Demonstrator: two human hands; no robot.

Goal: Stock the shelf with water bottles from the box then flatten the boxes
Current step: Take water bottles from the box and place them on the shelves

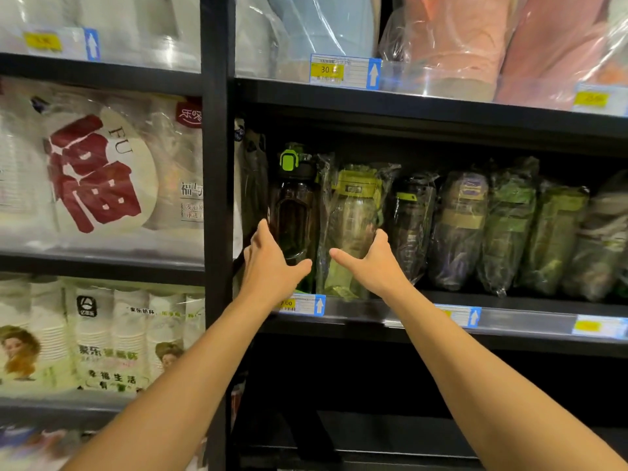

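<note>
The middle shelf (530,316) holds a row of water bottles, most in clear plastic wrap. At its left end stands a dark bottle (294,212) with a bright green lid clasp. Next to it is a wrapped clear bottle (353,215) with an olive lid. My left hand (268,263) lies against the dark bottle's lower left side, fingers straight and thumb spread across its front. My right hand (372,263) touches the wrapped clear bottle's lower right side, thumb stretched left over its front. No box is in view.
More wrapped bottles (509,229) fill the shelf to the right. A black upright post (217,198) stands left of my left hand. Paper-cup packs (98,171) sit beyond it, bagged textiles (458,42) above. The shelf below is dark.
</note>
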